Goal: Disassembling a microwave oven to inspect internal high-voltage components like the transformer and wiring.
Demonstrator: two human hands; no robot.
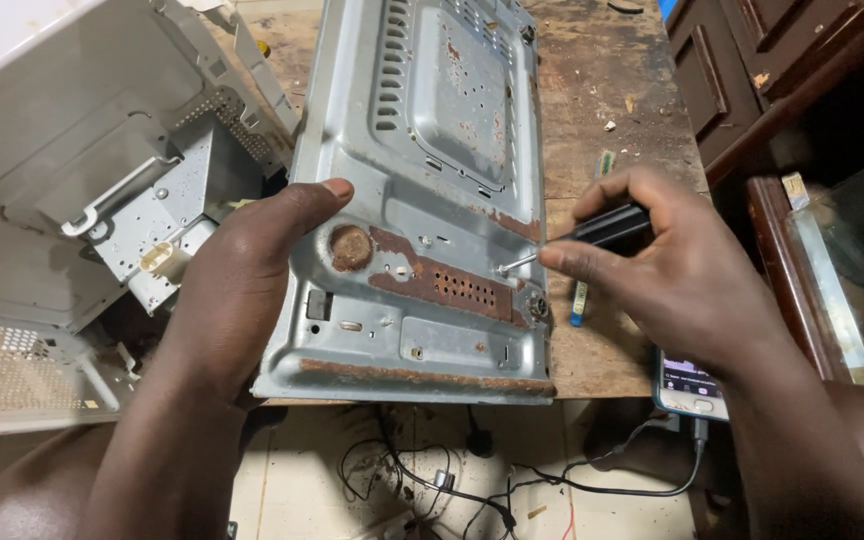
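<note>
A rusted grey sheet-metal base panel (422,200) of a microwave-type appliance lies flat on a worn wooden table (617,110), running from the top centre of the frame down to the table's near edge, where its lower lip overhangs slightly. The left hand (242,280) lies spread against the panel's left edge in the middle of the frame, thumb laid over the metal just above a round rusted foot boss (351,247); it clasps nothing, and appears to press down and sideways so the plate does not slide or spin under the tool. The right hand (672,265), right of centre, is closed around the black handle of a screwdriver (592,232), forefinger stretched along the shaft to steer it. The shaft slants down and to the left, its tip meeting a small screw (503,268) just above a rusty perforated strip (442,285); the low angle lets the wrist stay off the sharp panel edge.

At the upper left sits the white appliance casing (72,150), opened so its inner brackets show, set aside from the panel. A smartphone (690,385) lies at the table's lower right corner with a cable (592,487) trailing to the tiled floor, where more wires are tangled
</note>
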